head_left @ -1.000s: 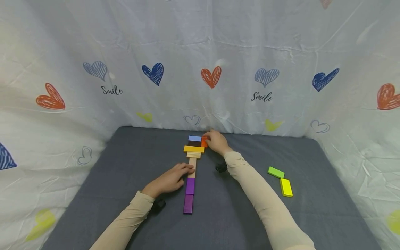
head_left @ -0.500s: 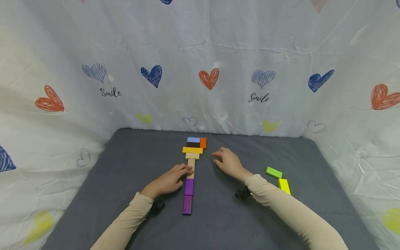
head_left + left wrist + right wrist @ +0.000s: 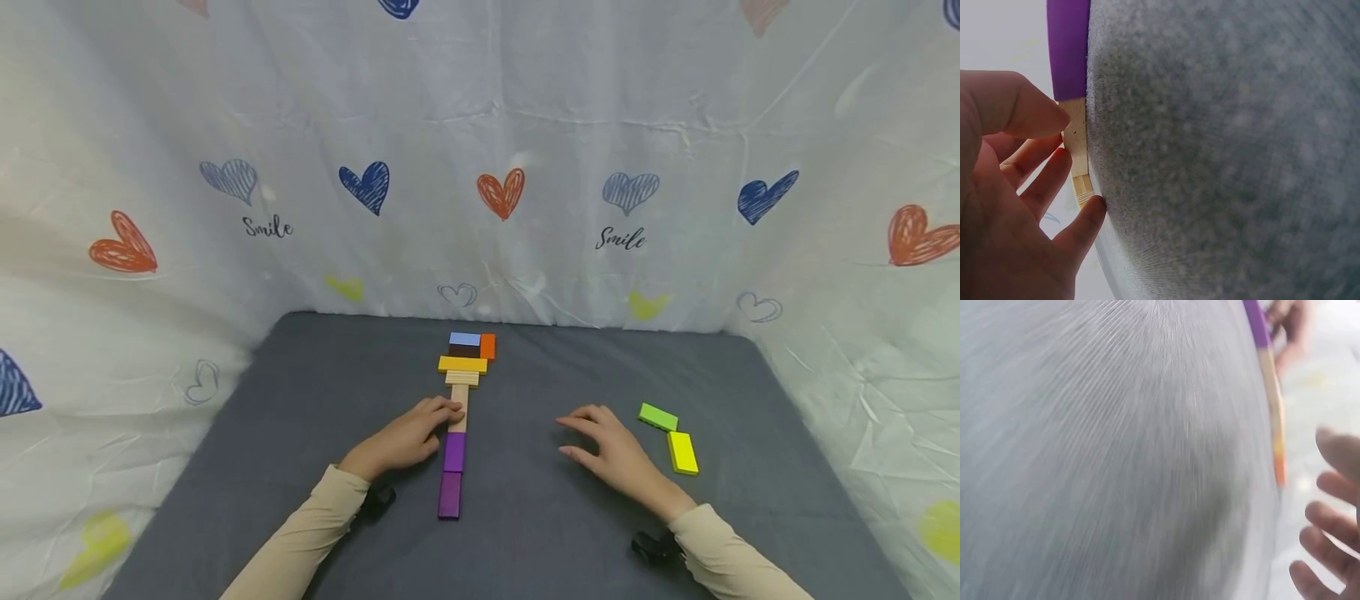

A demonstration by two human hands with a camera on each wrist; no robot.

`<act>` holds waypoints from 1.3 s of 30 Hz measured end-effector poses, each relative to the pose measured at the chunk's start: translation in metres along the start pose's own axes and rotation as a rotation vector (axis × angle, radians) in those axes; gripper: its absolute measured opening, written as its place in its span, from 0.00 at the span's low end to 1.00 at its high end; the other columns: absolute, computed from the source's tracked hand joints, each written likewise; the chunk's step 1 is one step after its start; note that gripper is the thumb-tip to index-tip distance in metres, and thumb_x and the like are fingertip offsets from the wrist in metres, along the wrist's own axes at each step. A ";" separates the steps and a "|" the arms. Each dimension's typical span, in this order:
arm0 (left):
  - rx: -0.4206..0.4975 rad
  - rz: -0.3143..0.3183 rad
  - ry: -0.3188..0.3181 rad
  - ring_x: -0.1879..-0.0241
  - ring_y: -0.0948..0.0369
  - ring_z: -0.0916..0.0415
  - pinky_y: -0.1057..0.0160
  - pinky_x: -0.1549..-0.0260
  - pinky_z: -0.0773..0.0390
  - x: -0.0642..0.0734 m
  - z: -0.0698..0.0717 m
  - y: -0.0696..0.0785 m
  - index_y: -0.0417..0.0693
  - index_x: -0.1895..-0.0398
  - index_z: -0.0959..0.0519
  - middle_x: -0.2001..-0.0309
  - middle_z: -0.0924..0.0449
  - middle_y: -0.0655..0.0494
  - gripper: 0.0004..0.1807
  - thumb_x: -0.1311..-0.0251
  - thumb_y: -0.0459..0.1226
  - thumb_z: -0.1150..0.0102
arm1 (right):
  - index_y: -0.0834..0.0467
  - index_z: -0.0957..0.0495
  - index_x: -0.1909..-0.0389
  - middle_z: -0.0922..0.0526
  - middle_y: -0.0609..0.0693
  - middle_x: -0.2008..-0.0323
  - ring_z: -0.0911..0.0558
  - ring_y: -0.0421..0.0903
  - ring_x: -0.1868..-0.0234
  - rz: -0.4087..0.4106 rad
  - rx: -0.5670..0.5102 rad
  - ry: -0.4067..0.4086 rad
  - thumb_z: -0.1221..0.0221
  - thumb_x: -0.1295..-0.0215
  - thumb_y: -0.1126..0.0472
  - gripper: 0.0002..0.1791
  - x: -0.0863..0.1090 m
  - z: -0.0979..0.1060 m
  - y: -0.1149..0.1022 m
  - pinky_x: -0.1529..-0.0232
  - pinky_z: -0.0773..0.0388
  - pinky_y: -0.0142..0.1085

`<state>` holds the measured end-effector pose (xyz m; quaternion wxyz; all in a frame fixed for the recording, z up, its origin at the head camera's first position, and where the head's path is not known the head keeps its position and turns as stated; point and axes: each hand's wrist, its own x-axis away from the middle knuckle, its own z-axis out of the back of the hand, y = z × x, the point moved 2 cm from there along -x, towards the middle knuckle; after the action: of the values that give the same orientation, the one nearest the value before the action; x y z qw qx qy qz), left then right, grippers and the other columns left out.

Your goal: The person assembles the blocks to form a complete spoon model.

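Coloured blocks lie in a line on the dark cloth. Two purple blocks [image 3: 452, 475] form its near end, followed by a plain wood block [image 3: 459, 393], a ridged pale piece [image 3: 462, 378] and a yellow-orange block [image 3: 462, 364] set crosswise. At the far end a light blue block [image 3: 465, 338] and a black block [image 3: 464, 351] sit beside an orange block [image 3: 488, 346]. My left hand [image 3: 402, 435] rests its fingertips on the plain wood block [image 3: 1076, 144]. My right hand [image 3: 618, 458] hovers over the cloth, thumb and fingers spread, holding nothing.
A green block [image 3: 658, 417] and a bright yellow block [image 3: 683, 452] lie corner to corner beyond my right hand. A white curtain [image 3: 555, 125] printed with hearts rises behind the grey-covered table [image 3: 337, 367] and along both sides.
My right hand has left the orange block at the far end and moved right and nearer, its fingers opening wider. My left hand stays at the wood block.
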<state>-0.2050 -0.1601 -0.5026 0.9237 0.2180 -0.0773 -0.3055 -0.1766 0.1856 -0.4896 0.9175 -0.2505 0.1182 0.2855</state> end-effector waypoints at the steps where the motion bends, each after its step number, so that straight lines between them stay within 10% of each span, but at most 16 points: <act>1: 0.001 -0.001 0.000 0.32 0.56 0.36 0.52 0.36 0.29 0.000 0.000 0.000 0.49 0.35 0.26 0.29 0.34 0.55 0.25 0.36 0.29 0.49 | 0.50 0.19 0.42 0.20 0.43 0.50 0.25 0.41 0.51 -0.009 -0.002 0.001 0.30 0.44 0.51 0.27 0.006 0.006 0.005 0.51 0.24 0.43; 17: 0.012 0.009 -0.008 0.32 0.56 0.36 0.52 0.36 0.29 -0.001 -0.001 0.000 0.50 0.35 0.26 0.29 0.34 0.56 0.26 0.37 0.29 0.49 | 0.59 0.27 0.35 0.29 0.59 0.39 0.33 0.59 0.40 -0.345 -0.023 -0.067 0.25 0.54 0.45 0.45 0.096 0.075 0.099 0.48 0.32 0.62; 39: 0.012 0.018 -0.013 0.32 0.56 0.36 0.52 0.34 0.30 -0.002 -0.002 -0.002 0.51 0.35 0.26 0.29 0.34 0.57 0.25 0.37 0.29 0.48 | 0.59 0.24 0.39 0.24 0.61 0.42 0.21 0.61 0.48 -0.402 0.036 -0.234 0.27 0.52 0.42 0.41 0.092 0.085 0.117 0.50 0.24 0.58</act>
<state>-0.2071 -0.1594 -0.5048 0.9245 0.2209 -0.0871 -0.2981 -0.1641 0.3569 -0.4968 0.9677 -0.2176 -0.0362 0.1220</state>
